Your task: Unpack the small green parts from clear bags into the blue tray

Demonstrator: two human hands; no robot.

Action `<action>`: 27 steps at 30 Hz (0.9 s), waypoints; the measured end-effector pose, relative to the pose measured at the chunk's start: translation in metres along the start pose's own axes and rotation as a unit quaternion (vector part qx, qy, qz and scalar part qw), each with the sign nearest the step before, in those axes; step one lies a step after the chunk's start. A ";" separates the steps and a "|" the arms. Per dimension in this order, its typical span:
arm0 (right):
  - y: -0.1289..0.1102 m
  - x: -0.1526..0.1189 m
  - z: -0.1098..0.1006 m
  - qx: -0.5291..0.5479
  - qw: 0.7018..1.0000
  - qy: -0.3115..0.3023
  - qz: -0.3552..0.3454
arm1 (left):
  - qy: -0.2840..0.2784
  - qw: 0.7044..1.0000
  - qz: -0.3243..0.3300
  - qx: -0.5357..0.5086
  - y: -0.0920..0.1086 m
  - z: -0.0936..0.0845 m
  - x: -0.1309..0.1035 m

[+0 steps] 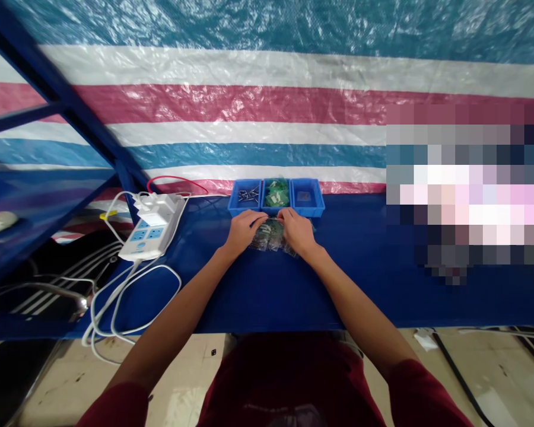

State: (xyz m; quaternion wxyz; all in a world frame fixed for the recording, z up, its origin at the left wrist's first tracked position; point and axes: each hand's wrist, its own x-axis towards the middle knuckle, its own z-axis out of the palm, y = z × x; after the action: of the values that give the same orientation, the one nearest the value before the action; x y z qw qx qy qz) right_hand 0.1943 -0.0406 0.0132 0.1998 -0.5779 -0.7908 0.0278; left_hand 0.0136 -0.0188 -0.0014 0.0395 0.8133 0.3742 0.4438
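Note:
My left hand point(244, 231) and my right hand point(297, 230) meet just in front of the bins, fingertips pinched. Between them stretches the pale upper edge of what looks like a small clear plastic bag point(273, 218); its details are too small to make out. Under and around the fingers lies a pile of small clear bags point(269, 240) with dark bits inside. Three joined blue bins stand just beyond. The left bin point(244, 210) holds loose metal screws point(248, 194), the middle one green packets point(276, 193), and the right bin point(308, 212) a few small flat pieces.
On the left of the blue table point(267, 296), a white power strip point(151, 231) carries plugs and looping white cables point(115, 296). A blue metal frame point(89, 130) rises at the left. Striped plastic sheeting point(249, 101) hangs behind. A pixelated patch hides the right side.

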 end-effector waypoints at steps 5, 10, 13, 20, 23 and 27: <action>0.006 0.001 0.009 0.105 0.992 0.070 -0.005 | 0.006 1.000 -0.020 0.000 0.005 -0.002 0.001; 0.006 0.001 0.015 0.227 0.961 0.151 -0.050 | 0.010 0.999 -0.047 0.000 0.005 -0.003 0.002; 0.005 0.002 0.016 0.272 0.944 0.173 -0.063 | 0.006 0.998 -0.070 -0.009 0.003 -0.002 0.001; 0.006 0.002 0.017 0.279 0.943 0.176 -0.041 | -0.006 0.996 -0.088 -0.029 0.008 -0.001 0.000; 0.006 0.002 0.018 0.275 0.943 0.183 -0.035 | 0.007 0.995 -0.092 -0.041 0.011 -0.001 0.001; 0.005 0.002 0.019 0.272 0.943 0.190 -0.016 | 0.037 0.988 -0.117 -0.089 0.013 0.001 0.001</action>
State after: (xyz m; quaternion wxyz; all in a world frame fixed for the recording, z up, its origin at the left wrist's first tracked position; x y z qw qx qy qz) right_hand 0.1918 -0.0341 -0.0048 0.4962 -0.4831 -0.7099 0.1284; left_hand 0.0221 -0.0270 0.0041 0.1494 0.7404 0.4267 0.4974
